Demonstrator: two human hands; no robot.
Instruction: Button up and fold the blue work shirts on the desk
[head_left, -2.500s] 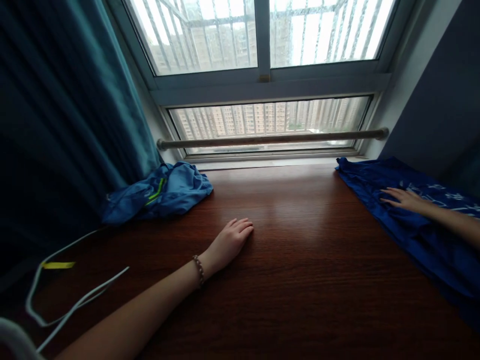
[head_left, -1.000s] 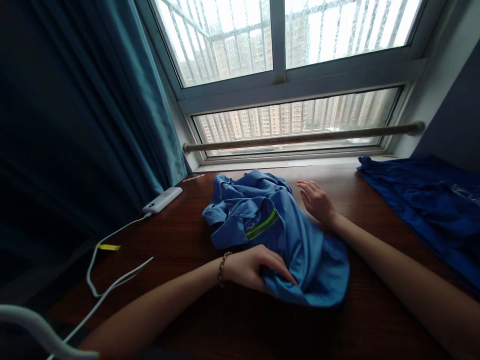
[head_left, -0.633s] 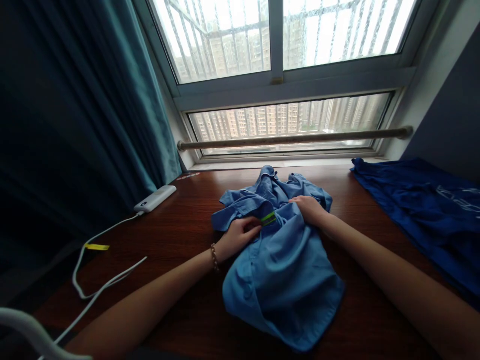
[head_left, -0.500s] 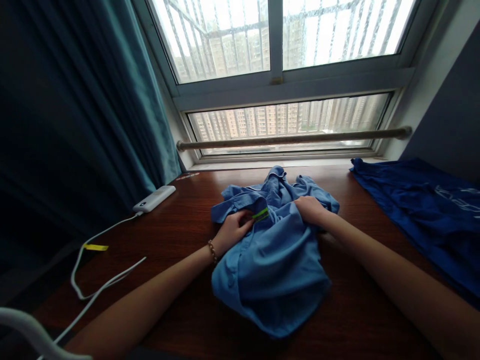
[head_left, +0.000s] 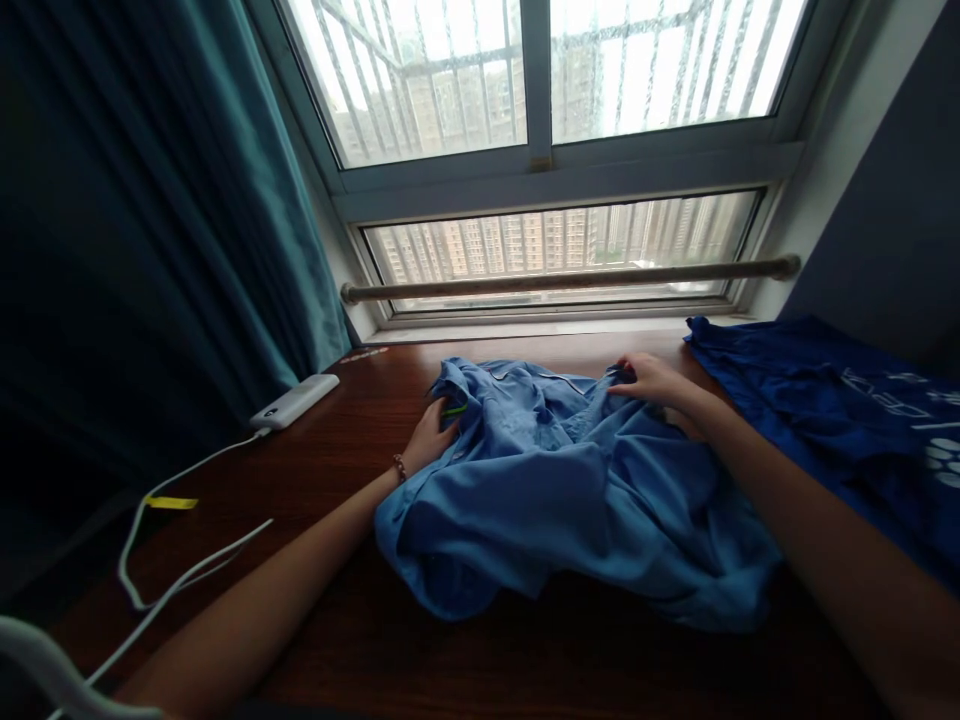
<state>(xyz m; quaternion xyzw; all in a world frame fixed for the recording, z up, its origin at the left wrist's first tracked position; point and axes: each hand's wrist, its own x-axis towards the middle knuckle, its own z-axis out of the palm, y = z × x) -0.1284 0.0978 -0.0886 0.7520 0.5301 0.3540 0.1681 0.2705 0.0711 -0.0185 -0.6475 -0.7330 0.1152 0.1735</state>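
Observation:
A light blue cloth garment, rumpled and spread wide, lies on the dark wooden surface. My left hand is closed on its upper left edge, close to a small green-yellow strip. At the upper right of the garment, my right hand pinches another part of its edge. Between the two hands the cloth hangs in loose folds, and its lower part fans out toward me. Some fingertips are hidden behind the fabric.
To the right lies a dark blue cloth with white print. On the left are a white power bank, a white cable with a yellow tag, and a curtain. A rail crosses the window behind.
My hands have moved apart, the left one leftward and the right one rightward and slightly away from me. Between them the bunched garment has opened out wider.

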